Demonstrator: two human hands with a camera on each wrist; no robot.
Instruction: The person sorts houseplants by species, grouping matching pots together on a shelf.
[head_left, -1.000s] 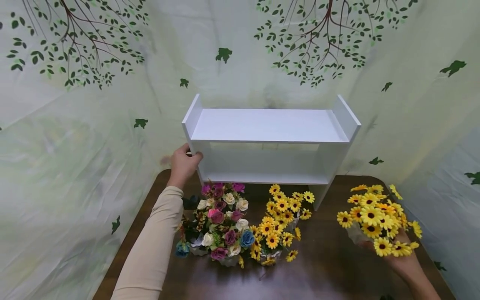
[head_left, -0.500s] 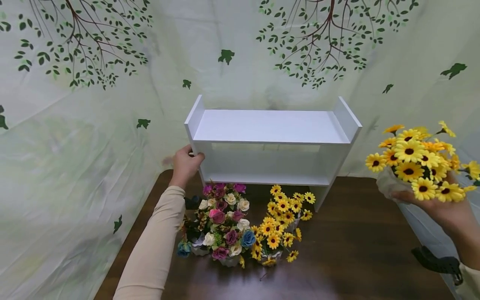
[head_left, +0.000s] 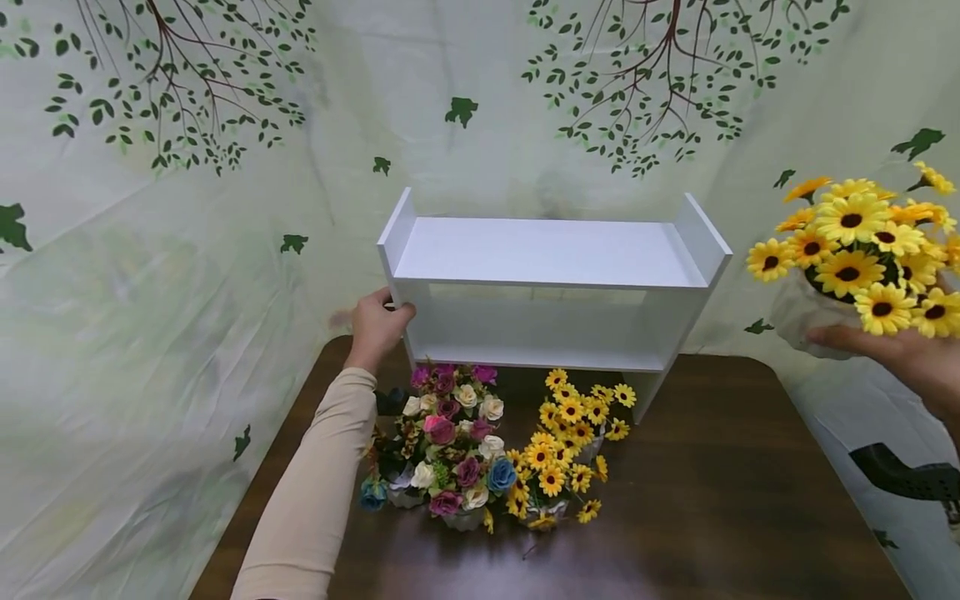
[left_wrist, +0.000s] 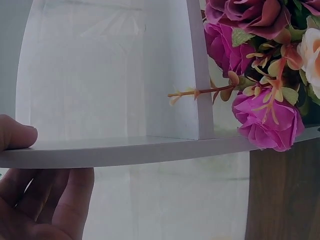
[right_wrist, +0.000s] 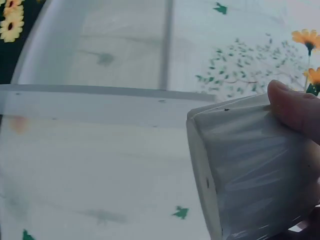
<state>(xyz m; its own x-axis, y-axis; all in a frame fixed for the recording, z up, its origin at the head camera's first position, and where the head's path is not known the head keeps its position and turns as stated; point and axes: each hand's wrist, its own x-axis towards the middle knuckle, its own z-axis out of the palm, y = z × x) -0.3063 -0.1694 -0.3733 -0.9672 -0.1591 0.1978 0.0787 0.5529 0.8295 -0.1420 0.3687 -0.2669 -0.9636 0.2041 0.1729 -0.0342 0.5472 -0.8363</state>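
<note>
A white two-tier shelf (head_left: 547, 250) stands at the back of the table. My left hand (head_left: 377, 333) grips its left side panel; in the left wrist view the thumb (left_wrist: 19, 133) lies on one face and the fingers (left_wrist: 72, 202) on the other. Off the shelf's right end, my right hand (head_left: 907, 358) holds up a white pot of yellow artificial daisies (head_left: 847, 271). Its thumb (right_wrist: 295, 107) presses the side of the ribbed pot (right_wrist: 255, 170) in the right wrist view, where the other fingers are mostly hidden.
Potted artificial roses (head_left: 457, 450) in purple, white and blue crowd before the shelf's left half. Beside them are more potted yellow daisies (head_left: 555, 454). The brown table (head_left: 712, 500) reaches a backdrop (head_left: 487, 167) printed with leaves. A black strap-like piece (head_left: 900, 475) hangs under my right wrist.
My right hand has raised the pot of yellow daisies from low over the table's right side to about the shelf's upper level, moving rightward. The left hand keeps its grip on the shelf.
</note>
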